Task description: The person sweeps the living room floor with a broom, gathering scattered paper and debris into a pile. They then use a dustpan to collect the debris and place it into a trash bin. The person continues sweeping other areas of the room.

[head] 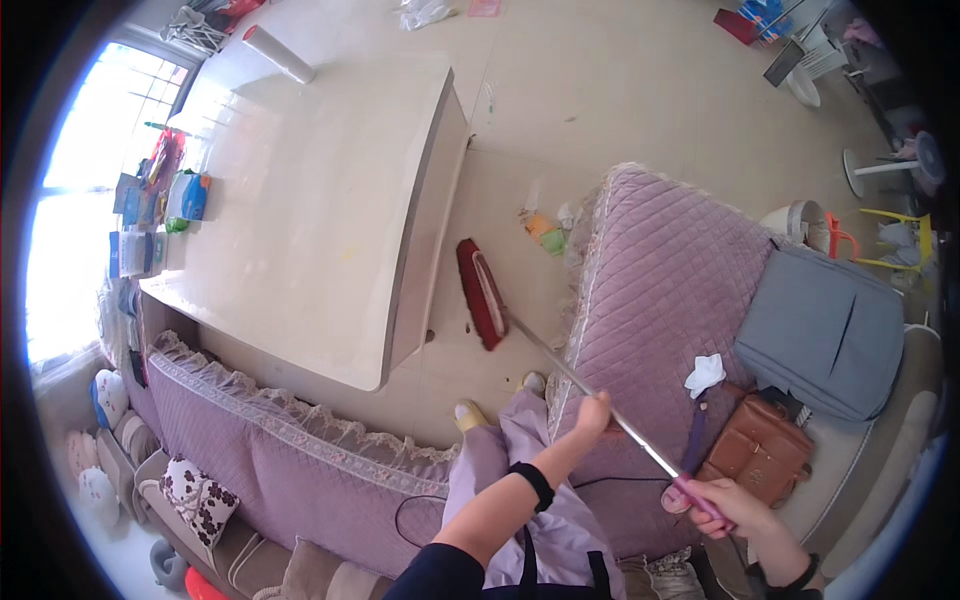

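Observation:
A long-handled broom with a red head reaches down to the tiled floor between a low table and the sofa's purple quilted cover. My left hand is closed around the middle of its metal pole. Farther up, my right hand grips the pink end of the handle. Right of the broom head, an orange and a green wrapper lie on the floor with white paper scraps, beside the lace edge of the cover. Small dark bits are scattered near the head.
The large cream table stands at the left, boxes and packets along its far left edge. A grey backpack, a brown leather bag and a white tissue rest on the sofa at the right. Beyond it are a bin and a fan.

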A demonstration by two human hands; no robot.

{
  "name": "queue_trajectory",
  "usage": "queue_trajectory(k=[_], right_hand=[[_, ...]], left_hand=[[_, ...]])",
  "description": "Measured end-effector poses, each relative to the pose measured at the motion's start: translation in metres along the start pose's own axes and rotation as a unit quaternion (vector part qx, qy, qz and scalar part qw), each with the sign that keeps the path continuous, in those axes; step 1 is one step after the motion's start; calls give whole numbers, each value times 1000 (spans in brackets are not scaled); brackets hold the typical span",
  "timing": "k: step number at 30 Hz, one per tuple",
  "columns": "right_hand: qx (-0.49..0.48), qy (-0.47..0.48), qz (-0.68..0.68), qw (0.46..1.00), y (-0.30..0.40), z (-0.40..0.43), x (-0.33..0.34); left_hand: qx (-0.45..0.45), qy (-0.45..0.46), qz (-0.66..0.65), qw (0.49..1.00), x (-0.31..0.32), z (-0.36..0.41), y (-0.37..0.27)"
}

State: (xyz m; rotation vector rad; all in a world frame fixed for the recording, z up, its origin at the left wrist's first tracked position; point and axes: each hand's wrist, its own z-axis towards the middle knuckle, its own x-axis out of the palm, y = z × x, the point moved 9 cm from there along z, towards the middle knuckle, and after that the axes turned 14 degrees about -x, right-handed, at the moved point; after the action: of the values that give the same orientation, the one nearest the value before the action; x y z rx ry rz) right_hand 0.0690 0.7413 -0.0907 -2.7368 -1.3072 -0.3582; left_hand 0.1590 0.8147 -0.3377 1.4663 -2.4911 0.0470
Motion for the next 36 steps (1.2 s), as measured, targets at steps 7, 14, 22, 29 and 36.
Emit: queue_trajectory(k=[7,14,22,29,36], right_hand=[[-100,-169,-556,808,90,-44,-2],[-128,-262,-660,692,174,-40,47],[-186,-304,-645,676,241,-6,87],[-162,-203,-156,953,177,-46,77],[-1,37,187,982,90,-13,66]], left_hand=[[1,186,-101,977,78,-9,-49],[7,206,-100,973,73,-21,-145],[58,229,-78,969,64,-12,-255],[190,22,126,973,51,-50,-235],[172,-136,185,958,-13,-31,-147]])
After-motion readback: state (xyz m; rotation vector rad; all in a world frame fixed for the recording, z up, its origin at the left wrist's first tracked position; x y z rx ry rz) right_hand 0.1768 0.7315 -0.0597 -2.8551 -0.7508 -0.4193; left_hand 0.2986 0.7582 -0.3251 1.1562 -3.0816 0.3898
